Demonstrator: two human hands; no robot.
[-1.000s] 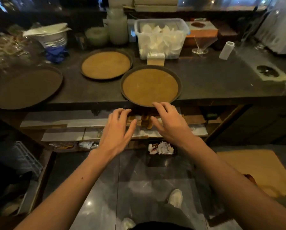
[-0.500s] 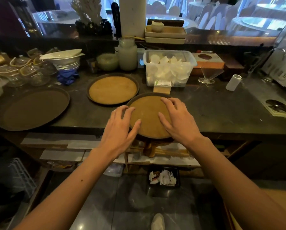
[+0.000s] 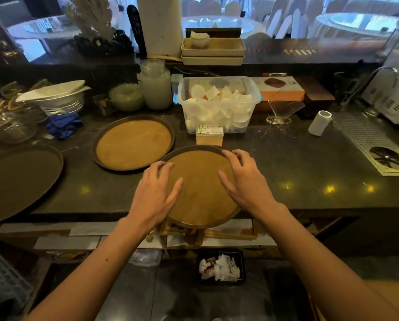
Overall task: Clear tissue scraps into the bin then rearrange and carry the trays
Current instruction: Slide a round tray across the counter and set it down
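A round tray with a cork-brown face (image 3: 199, 188) lies at the counter's front edge, its near rim overhanging. My left hand (image 3: 155, 196) rests over its left rim with fingers spread. Over the right rim, my right hand (image 3: 246, 181) has its fingers curled onto the far edge. A second cork tray (image 3: 133, 144) sits behind and to the left, a large dark tray (image 3: 17, 179) at the far left. On the floor below stands a black bin (image 3: 221, 267) holding white tissue scraps.
A clear plastic tub of cups (image 3: 219, 103) and a small tissue box (image 3: 209, 135) stand just behind the near tray. Stacked bowls (image 3: 54, 98), glassware and a blue cloth (image 3: 64, 125) crowd the left. A drain grille (image 3: 379, 144) and a white roll (image 3: 319, 122) lie at the right.
Both hands rose from below the counter edge onto the near tray and spread out toward its left and right rims. The view tilted up.
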